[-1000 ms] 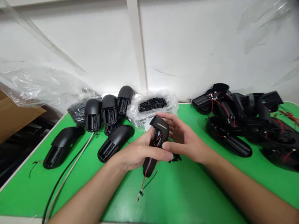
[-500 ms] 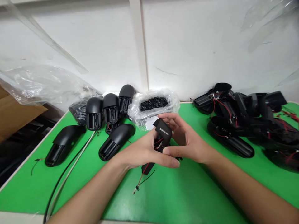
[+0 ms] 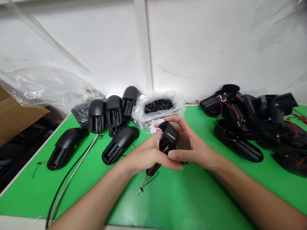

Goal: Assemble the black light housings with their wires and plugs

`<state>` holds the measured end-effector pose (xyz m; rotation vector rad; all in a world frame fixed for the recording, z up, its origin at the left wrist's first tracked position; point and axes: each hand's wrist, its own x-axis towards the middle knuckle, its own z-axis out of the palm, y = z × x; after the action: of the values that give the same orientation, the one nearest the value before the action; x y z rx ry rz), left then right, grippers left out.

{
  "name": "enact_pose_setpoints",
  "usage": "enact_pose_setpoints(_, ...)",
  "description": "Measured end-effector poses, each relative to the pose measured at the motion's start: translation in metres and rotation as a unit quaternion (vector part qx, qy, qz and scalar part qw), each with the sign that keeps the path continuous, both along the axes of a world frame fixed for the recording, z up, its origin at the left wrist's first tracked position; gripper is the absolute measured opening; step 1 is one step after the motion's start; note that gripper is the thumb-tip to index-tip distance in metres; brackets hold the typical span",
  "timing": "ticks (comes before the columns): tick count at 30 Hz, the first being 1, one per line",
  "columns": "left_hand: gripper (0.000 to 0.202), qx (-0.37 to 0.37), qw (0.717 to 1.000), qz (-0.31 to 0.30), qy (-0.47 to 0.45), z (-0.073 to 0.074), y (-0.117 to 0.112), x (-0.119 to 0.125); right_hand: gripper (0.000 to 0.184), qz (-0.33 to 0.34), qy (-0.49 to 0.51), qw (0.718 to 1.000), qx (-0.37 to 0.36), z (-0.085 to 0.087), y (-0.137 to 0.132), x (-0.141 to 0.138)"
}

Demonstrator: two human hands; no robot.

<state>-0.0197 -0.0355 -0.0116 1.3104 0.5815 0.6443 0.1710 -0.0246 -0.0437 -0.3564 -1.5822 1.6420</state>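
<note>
So here's the bench. Both hands are together in the middle of the green mat (image 3: 182, 201), wrapped around one black housing (image 3: 169, 137). The left hand (image 3: 146, 156) grips it from the left side. The right hand (image 3: 192, 145) closes on it from the right, with its thumb lying across the front and its fingers curled over the top. The hands are touching each other.

Counts:
- One housing in the hands.
- Five finished shells (image 3: 119, 145) that I can count clearly off to the left. Three stand in a row near the wall and two lie flat on the mat. There might be a sixth tucked behind, I can't tell.
- One clear bag of small black bits (image 3: 158, 107), just beyond the hands.
- One pile of open shells (image 3: 249, 127) with red wiring on the right. It's too tangled to count.
- Two cables (image 3: 69, 180), one black and one white, running side by side off the near-left edge.
- One crumpled plastic sheet (image 3: 40, 86) on the far left, over a cardboard box (image 3: 14, 118).

The held housing's long axis is tilted. It runs from low and near-left, just above the mat, up toward the far right. The logo end is on top and points up and away toward the wall (image 3: 203, 48). Two thin wires (image 3: 146, 182), one red and one black, hang out of the bottom end and trail toward the person, with the tip resting on the mat.
</note>
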Motion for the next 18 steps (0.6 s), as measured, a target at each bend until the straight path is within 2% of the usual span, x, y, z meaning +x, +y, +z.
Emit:
enact_pose_setpoints(5,0.058,-0.018,0.999,0.027,-0.003,-0.0026,-0.0001,-0.0001,0.073,-0.036,-0.04,0.997,0.054,0.0003,-0.0034,-0.0007)
enact_pose_setpoints(9,0.052,-0.046,0.998,0.033,-0.032,-0.0009,-0.0016,0.001,0.072,-0.066,-0.055,0.993,0.083,-0.0008,-0.0055,-0.0039)
enact_pose_setpoints(14,0.045,-0.072,0.996,0.051,-0.032,-0.0018,-0.0032,0.0023,0.071,-0.068,-0.052,0.993,0.079,-0.0019,-0.0068,-0.0059)
enact_pose_setpoints(18,0.055,-0.083,0.994,0.064,-0.037,-0.0058,-0.0042,0.0033,0.071,-0.062,-0.051,0.994,0.068,-0.0017,-0.008,-0.0057)
